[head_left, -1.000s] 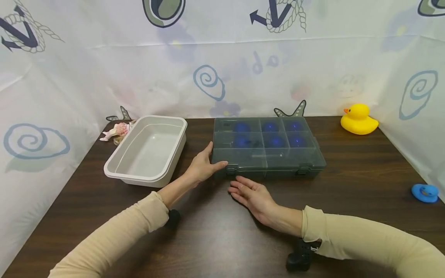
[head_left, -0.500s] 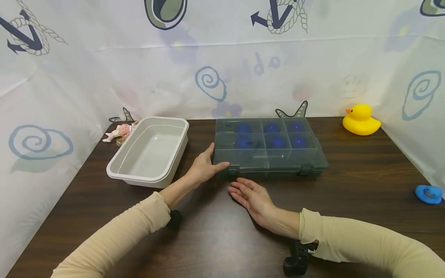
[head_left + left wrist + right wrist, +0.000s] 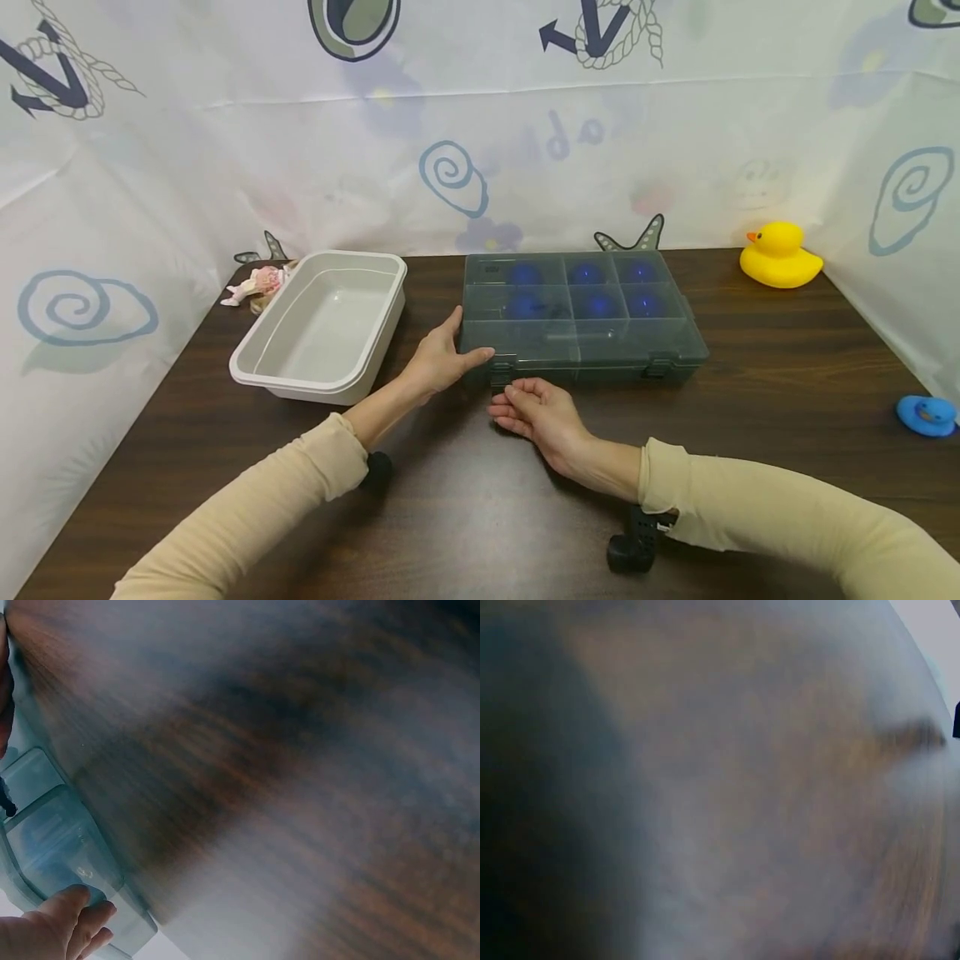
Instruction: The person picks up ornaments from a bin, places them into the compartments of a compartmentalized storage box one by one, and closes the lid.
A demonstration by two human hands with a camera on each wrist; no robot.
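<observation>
A dark translucent compartment box (image 3: 637, 342) lies flat with its lid down. Bluish round shapes show faintly through several compartments. At its front left corner my left hand (image 3: 441, 358) holds on, thumb at the front edge and fingers along the left side. My right hand (image 3: 551, 421) is palm-up in front of the box, its thumb and index finger pinching at the left front latch (image 3: 501, 369); the other fingers are loosely bent below. In the left wrist view the box (image 3: 56, 832) has fingers touching it. The right wrist view is mostly blur.
Left of the box stands a deep off-white plastic tub (image 3: 318, 385), with a doll (image 3: 258, 285) in pink partly hidden behind it. A big yellow rubber duck (image 3: 780, 257) sits at the back right. Nearer, by the right edge, is a small blue duck (image 3: 927, 417).
My right hand has risen slightly toward the latch, and its thumb and index finger have come together there. My left hand and the box stay put.
</observation>
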